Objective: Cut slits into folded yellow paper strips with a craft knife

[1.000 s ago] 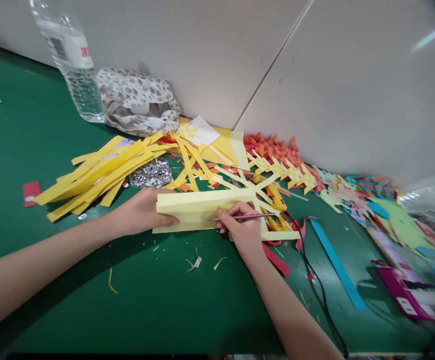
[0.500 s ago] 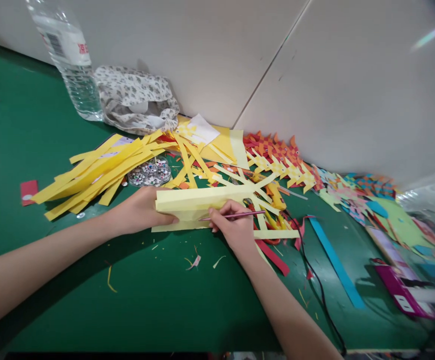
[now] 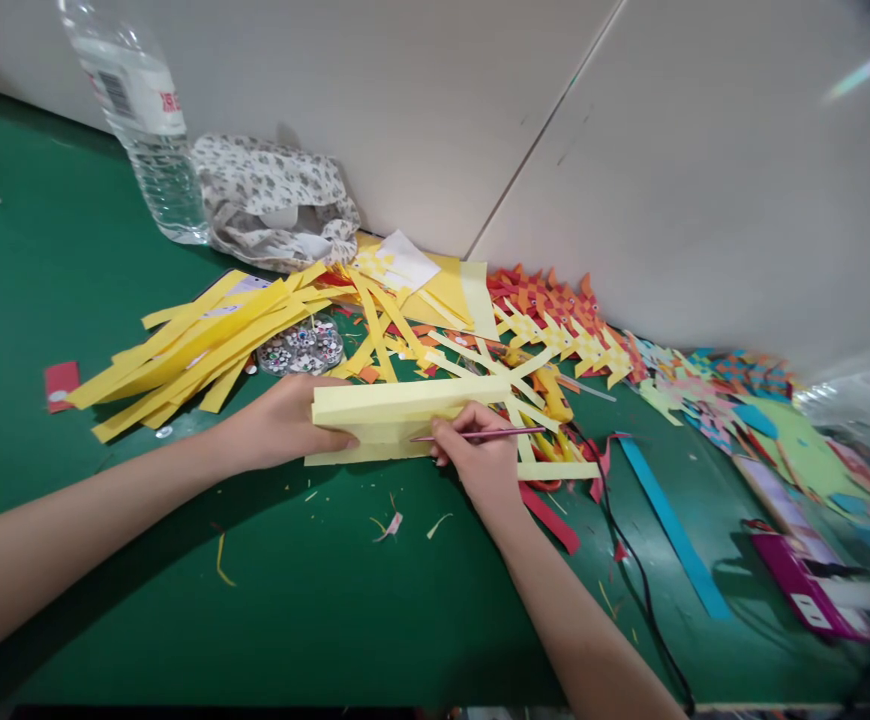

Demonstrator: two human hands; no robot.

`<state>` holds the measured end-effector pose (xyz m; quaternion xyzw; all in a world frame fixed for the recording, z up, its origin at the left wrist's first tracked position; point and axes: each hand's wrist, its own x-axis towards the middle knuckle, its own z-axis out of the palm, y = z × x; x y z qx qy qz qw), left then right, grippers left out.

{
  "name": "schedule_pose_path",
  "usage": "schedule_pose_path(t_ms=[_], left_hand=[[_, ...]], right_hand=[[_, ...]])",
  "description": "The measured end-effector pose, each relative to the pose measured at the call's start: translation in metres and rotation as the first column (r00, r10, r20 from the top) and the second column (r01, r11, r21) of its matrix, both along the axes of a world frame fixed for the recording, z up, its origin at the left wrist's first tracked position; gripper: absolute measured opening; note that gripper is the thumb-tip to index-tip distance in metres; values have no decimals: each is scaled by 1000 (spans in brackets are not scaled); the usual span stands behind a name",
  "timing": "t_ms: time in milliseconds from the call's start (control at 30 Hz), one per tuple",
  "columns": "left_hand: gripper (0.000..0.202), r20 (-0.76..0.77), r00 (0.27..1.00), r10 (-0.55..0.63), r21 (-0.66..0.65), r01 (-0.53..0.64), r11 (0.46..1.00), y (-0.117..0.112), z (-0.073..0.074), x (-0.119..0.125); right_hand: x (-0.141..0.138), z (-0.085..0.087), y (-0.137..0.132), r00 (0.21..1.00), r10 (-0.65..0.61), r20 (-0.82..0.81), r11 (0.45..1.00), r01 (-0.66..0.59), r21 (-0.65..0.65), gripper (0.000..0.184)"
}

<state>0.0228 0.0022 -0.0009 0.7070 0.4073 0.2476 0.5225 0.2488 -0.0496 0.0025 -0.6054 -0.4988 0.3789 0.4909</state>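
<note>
A folded sheet of pale yellow paper (image 3: 390,405) lies across the middle of the view. My left hand (image 3: 289,420) grips its left end, thumb in front and fingers behind. My right hand (image 3: 476,450) holds a thin, dark pink pencil-like stick (image 3: 495,433), its pointed tip at the lower layer of the sheet. Pale yellow paper strips (image 3: 532,385) lie just beyond the sheet's right end, and another pale strip (image 3: 559,470) sits beside my right wrist. The tips of my left fingers are hidden behind the paper.
Bright yellow strips (image 3: 202,345) lie at left by a clear case of googly eyes (image 3: 304,345). A water bottle (image 3: 154,140) and a patterned cloth pouch (image 3: 277,200) stand behind. Woven paper fish (image 3: 547,300), a blue strip (image 3: 671,525), a black cable (image 3: 634,555) and a purple box (image 3: 802,585) are right.
My right hand has slid slightly to the right along the sheet with the pencil-like stick. My left hand keeps its grip on the paper's left end.
</note>
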Motion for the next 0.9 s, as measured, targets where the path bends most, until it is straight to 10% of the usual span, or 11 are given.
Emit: schedule_pose_path(t_ms=[900], left_hand=[[44, -28, 1000, 10, 5, -10, 1000, -3, 4, 1]], right_hand=[[-3, 1, 0, 999, 39, -5, 999, -39, 5, 31]])
